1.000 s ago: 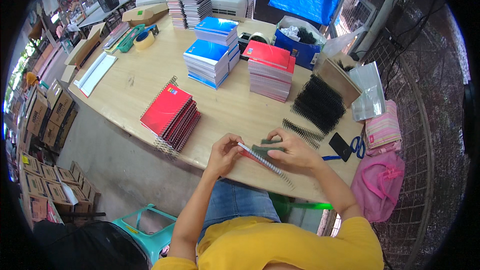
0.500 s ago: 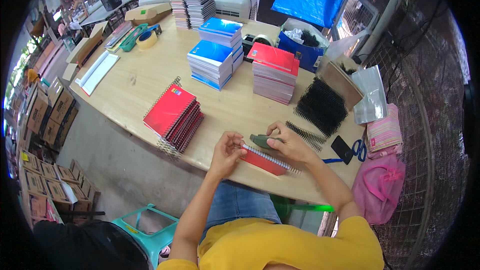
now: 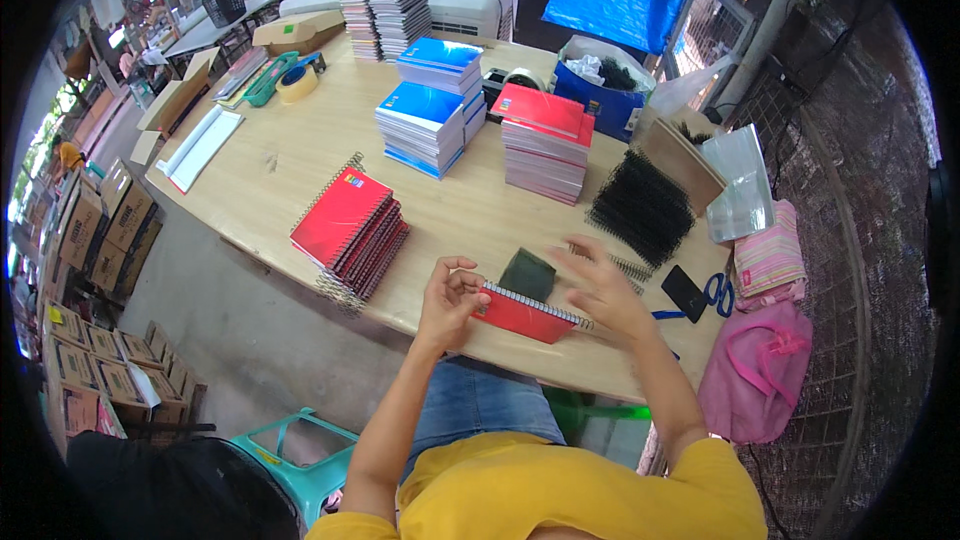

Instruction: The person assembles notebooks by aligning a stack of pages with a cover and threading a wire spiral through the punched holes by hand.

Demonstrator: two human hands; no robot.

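Note:
My left hand (image 3: 448, 308) pinches the left end of a red spiral notebook (image 3: 528, 319) between thumb and fingers. The notebook stands on its long edge near the table's front, wire coil upward, with loose coil sticking out past its right end. Just behind it a dark green block (image 3: 527, 274) rests on the table. My right hand (image 3: 607, 292), slightly blurred, hovers right of the block with its fingers apart and nothing seen in them. Loose black wire coils (image 3: 630, 267) lie beyond that hand.
Finished red spiral notebooks (image 3: 345, 225) are piled at left. Blue book stacks (image 3: 425, 130) and a red stack (image 3: 543, 145) stand farther back. To the right are a heap of black coils (image 3: 642, 208), a phone (image 3: 684, 293), scissors (image 3: 719, 297) and a pink bag (image 3: 757, 375).
My right hand has let go of the dark green block, which now lies on the table, and has moved right. The notebook has tilted, showing more of its red cover.

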